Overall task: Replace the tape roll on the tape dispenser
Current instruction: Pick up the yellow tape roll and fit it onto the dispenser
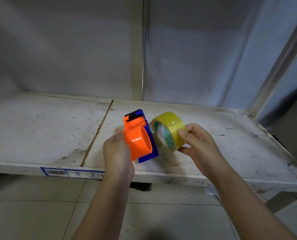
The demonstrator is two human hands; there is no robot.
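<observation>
The left hand [117, 153] grips the orange-and-blue plastic tape dispenser [138, 135] at frame centre, while the right hand [198, 144] pinches the yellow translucent tape roll [169, 130], likely light, stiff, best held by its rim.

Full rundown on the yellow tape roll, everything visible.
The yellow tape roll is a wide ring of glossy, translucent yellow tape wound on a core whose inner face shows a white and green printed label. It looks full and unmounted. The right hand holds it above the white shelf, thumb under the lower rim and fingertips on the outer band, tilted so its open side faces left toward the orange and blue tape dispenser in the left hand. Whether roll and dispenser touch is unclear.
</observation>
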